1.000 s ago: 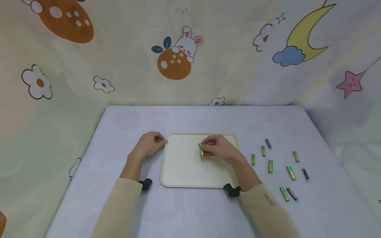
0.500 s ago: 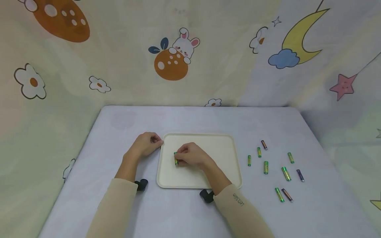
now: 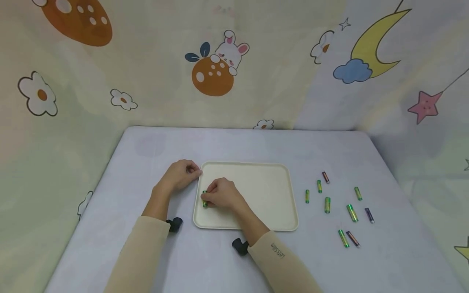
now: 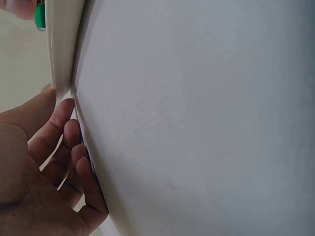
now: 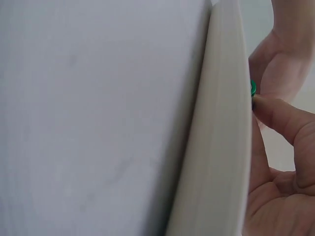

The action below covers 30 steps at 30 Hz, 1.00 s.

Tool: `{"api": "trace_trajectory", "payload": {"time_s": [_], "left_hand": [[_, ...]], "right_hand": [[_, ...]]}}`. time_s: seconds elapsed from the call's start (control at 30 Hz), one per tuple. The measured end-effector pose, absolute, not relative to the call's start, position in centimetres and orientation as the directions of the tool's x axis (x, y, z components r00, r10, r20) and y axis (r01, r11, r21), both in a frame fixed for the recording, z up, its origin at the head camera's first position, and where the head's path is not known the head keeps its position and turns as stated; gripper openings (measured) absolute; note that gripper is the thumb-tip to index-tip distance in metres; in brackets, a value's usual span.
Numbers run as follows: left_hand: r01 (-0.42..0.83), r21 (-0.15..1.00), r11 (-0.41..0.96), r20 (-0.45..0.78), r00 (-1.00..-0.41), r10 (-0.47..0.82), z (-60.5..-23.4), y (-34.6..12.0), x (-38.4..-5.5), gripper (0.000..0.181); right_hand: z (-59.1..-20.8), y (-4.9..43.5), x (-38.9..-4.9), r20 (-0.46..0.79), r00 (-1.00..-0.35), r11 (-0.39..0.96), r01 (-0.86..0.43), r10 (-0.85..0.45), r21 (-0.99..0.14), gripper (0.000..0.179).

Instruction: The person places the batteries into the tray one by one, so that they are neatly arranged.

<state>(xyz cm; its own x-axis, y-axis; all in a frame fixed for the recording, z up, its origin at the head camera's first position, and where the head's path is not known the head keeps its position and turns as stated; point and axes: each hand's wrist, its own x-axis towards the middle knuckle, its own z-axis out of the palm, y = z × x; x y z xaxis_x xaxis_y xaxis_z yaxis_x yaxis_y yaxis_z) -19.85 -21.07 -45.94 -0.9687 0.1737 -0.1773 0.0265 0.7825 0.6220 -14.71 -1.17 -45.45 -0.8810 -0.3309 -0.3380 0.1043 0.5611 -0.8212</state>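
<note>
Further L vs. prev. frame, our R hand (image 3: pixel 222 194) pinches a green-yellow cylindrical battery (image 3: pixel 205 204) just inside the L rim of our cream rectangular tray (image 3: pixel 260 191), long axis approx. parallel; L hand (image 3: pixel 180 175) grips tray's far-L corner.

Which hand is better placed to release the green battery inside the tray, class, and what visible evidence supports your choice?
Probably the right hand: its grip pinches the green battery inside the left edge of the tray. The left hand holds the tray, not a battery.
</note>
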Motion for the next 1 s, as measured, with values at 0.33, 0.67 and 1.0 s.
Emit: {"api": "trace_trajectory", "payload": {"time_s": [0.33,0.67,1.0], "left_hand": [[0.022,0.612,0.791,-0.182,-0.969,0.168,-45.8,-20.7,-19.7,0.024],[0.004,0.608,0.794,-0.194,-0.969,0.154,-46.0,-21.2,-19.8,0.026],[0.010,0.618,0.786,-0.188,-0.969,0.161,-46.2,-21.0,-19.9,0.026]], "right_hand": [[-45.3,-1.4,-14.3,-0.341,-0.878,0.607,0.075,-0.337,-0.792,0.023],[-44.7,0.1,-13.8,-0.345,-0.839,0.582,0.041,-0.422,-0.812,0.022],[-44.3,3.3,-13.4,-0.330,-0.836,0.545,0.045,-0.439,-0.837,0.027]]}}
